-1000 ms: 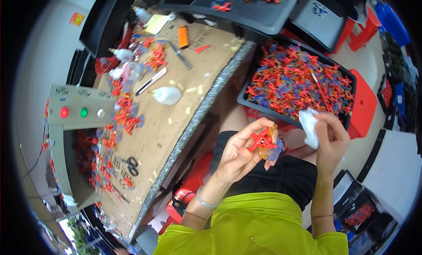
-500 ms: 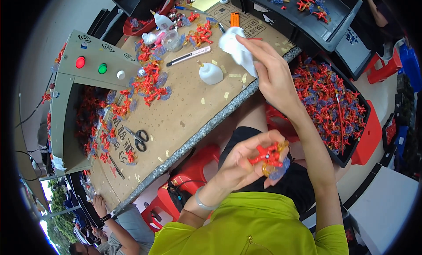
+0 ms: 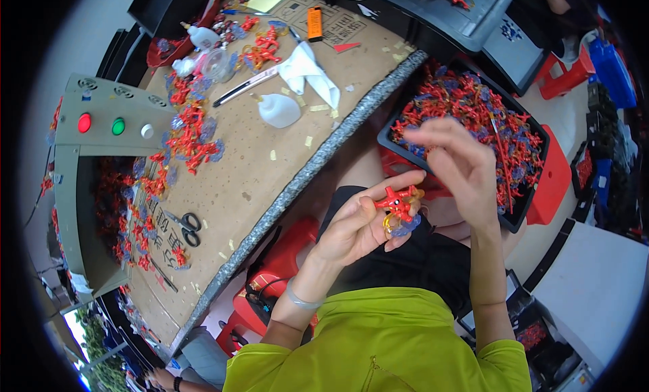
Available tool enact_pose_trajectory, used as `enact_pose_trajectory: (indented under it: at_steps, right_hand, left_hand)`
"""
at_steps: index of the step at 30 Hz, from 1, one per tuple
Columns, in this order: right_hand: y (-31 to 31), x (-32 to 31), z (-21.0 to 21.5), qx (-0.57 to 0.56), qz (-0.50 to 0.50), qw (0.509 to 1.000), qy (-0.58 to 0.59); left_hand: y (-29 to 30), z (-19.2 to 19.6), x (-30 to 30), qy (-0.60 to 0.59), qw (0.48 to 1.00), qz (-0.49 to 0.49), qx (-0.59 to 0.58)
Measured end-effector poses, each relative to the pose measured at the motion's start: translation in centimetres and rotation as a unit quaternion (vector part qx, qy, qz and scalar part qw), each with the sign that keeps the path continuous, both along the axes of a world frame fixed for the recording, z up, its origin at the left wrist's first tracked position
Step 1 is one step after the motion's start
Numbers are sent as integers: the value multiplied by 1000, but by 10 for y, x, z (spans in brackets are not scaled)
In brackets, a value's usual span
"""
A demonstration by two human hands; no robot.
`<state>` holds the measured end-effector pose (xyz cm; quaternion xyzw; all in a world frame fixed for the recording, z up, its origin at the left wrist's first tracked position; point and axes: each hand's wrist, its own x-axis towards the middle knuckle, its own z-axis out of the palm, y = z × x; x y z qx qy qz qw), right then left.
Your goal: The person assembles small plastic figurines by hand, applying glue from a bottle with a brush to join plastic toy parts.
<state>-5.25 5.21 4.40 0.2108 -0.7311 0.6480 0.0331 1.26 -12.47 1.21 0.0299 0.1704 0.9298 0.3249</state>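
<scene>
A small red plastic figurine (image 3: pixel 397 202) with clear yellow and blue parts lies in my left hand (image 3: pixel 355 229), pinched between thumb and fingers above my lap. My right hand (image 3: pixel 463 165) hangs up and to the right of it, slightly blurred. Its fingers are apart and I see nothing in them. On the table, a crumpled white cloth (image 3: pixel 307 74) rests across one end of a pale utility knife (image 3: pixel 247 86). Beside the cloth stands a white squeeze bottle (image 3: pixel 277 110).
A black crate (image 3: pixel 533 121) heaped with similar figurines stands right of my knees. More figurines (image 3: pixel 193 145) spread over the table (image 3: pixel 263 169) toward a grey machine (image 3: pixel 115 108) with coloured buttons. Scissors (image 3: pixel 189 228) lie near the machine. A co-worker's hand (image 3: pixel 162 378) shows at lower left.
My right hand has let go of the white cloth, now on the table, and come back toward my left hand. The view has shifted, and the left hand still holds the figurine.
</scene>
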Motion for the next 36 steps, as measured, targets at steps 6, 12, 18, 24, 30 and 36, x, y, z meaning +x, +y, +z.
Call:
enact_pose_trajectory:
  at_steps: [6,12,18,24,30,36]
  right_hand:
    - [33,45,-6,11,52,992,-114]
    - [52,64,-6,-2,-28,974,-224]
    - [59,67,-13,21,-39,977,-206]
    - [60,68,-23,23,-114,984,-134]
    - [59,70,-23,60,-166,984,-38]
    - [64,67,-28,98,-193,976,32]
  left_hand:
    - [16,-8,-3,-12,990,-93,-101]
    - [38,-4,-12,84,953,-118,-266]
    - [45,-6,-12,90,931,-144,-323]
    - [56,-6,-6,162,917,-28,-363]
    - [72,-15,0,172,897,100,-394]
    - [76,-17,-14,382,708,266,-531]
